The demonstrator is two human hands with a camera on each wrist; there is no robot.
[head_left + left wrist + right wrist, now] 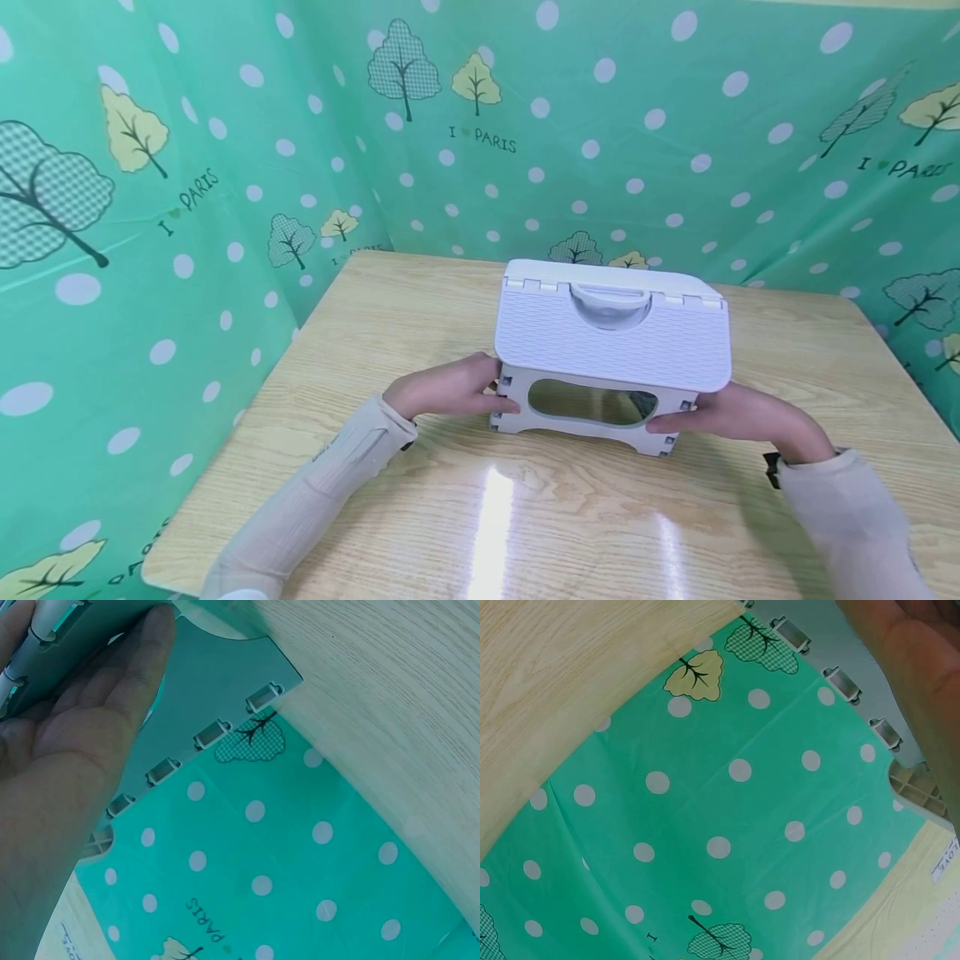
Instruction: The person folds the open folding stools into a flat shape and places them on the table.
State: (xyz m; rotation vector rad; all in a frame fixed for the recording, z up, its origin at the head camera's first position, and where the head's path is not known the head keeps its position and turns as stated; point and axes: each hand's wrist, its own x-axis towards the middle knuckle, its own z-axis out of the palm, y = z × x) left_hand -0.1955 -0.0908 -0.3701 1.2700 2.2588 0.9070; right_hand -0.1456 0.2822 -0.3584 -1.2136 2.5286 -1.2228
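A white folding step stool (611, 333), with a woven-pattern top and a carry handle (611, 297), stands on the wooden table, its top slanting toward the camera. At its left end my left hand (453, 387) grips the front leg panel, thumb in front and fingers behind. My right hand (742, 412) holds the same panel at the right end, its fingers mostly hidden. In the left wrist view, the fingers of the left hand (82, 735) reach between the stool's panels (210, 682). Only part of the right hand (919, 660) shows beside the stool's hinged edge (840, 682) in the right wrist view.
The wooden table (375, 517) extends around the stool, with light reflections at the front. A green dotted cloth (600, 150) with tree prints hangs behind the table and along its left side.
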